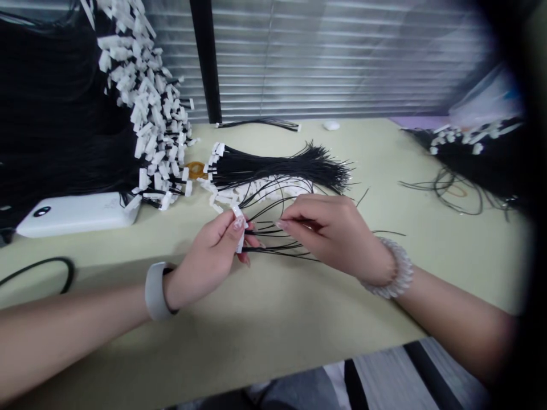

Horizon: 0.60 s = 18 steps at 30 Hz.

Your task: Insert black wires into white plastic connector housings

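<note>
Between the thumb and fingers of my left hand [217, 242] is a white connector [239, 242], with several thin black wires [280, 249] running from it to the right. My right hand [329, 228] is closed in a pinch over those wires, thumb and forefinger pressed together around a black wire whose end I cannot make out. Just beyond my hands lies a bundle of black wires [273, 165] with white connectors at its left end and loose tips at its right. White connector pieces [265, 188] lie in a row under its near side.
At the left, a large heap of black cables [64, 114] with white connectors rises beside a white power bank [81, 213]. A roll of amber tape [195, 169] sits by the bundle. More wires [474, 154] lie at the right. A blind [333, 62] stands behind the table [256, 324].
</note>
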### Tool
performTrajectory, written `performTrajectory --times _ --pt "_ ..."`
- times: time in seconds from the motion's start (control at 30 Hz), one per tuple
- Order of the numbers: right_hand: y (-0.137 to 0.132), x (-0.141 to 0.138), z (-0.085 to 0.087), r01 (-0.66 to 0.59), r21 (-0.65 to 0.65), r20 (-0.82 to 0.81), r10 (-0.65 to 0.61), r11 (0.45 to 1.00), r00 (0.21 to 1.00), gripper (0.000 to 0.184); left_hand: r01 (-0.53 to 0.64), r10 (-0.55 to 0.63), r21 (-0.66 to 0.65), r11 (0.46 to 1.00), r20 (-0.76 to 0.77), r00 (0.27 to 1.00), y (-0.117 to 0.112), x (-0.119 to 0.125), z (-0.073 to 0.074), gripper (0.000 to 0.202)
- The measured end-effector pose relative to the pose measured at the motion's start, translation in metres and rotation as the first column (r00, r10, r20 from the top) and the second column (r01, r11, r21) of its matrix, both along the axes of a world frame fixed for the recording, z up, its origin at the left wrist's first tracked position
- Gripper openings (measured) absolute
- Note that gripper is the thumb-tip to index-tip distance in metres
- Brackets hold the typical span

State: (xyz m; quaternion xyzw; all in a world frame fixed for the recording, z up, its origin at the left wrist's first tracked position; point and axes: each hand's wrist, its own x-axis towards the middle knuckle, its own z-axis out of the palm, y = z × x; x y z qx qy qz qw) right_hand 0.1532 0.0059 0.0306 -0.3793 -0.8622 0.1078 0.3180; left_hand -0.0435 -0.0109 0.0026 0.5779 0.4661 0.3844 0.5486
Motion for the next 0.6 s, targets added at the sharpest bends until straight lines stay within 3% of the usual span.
performTrajectory --times 0.4,0.6 --pt "0.0008 0.0015 -0.0025 -0.04 0.051 0.07 0.037 0.998 0.997 0.011 0.038 -0.037 0.012 0.999 -0.059 0.998 0.0001 0.0004 0.002 0.028" --pt "-0.0003 0.0038 -0.0053 -0.009 0.165 0.172 -0.019 0.986 0.985 0.015 0.062 -0.063 -0.008 0.998 -0.038 0.997 0.0004 -0.0004 0.0005 0.028"
